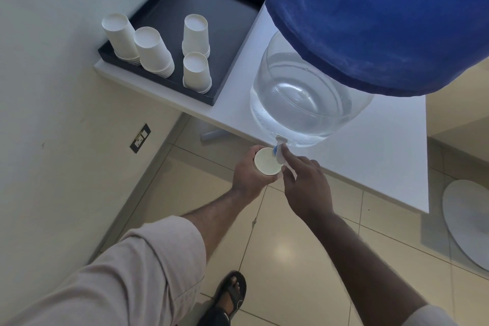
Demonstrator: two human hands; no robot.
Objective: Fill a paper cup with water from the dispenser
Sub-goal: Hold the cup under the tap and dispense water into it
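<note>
A clear water dispenser [304, 103] with a blue cloth cover [383, 16] stands at the front edge of a white table [370, 156]. Its small white and blue tap [279, 151] juts out over the floor. My left hand [250, 174] grips a white paper cup [267, 161] upright just under the tap, mouth up. My right hand [304, 182] has its fingers on the tap, forefinger on top and thumb below. I cannot tell whether water is running or how full the cup is.
A black tray [232, 8] at the table's left end holds several stacks of upturned white paper cups [153, 53]. A wall with a socket [140, 137] is on the left. Below is tiled floor with my sandalled foot [231, 291]; a round white base [468, 222] lies at right.
</note>
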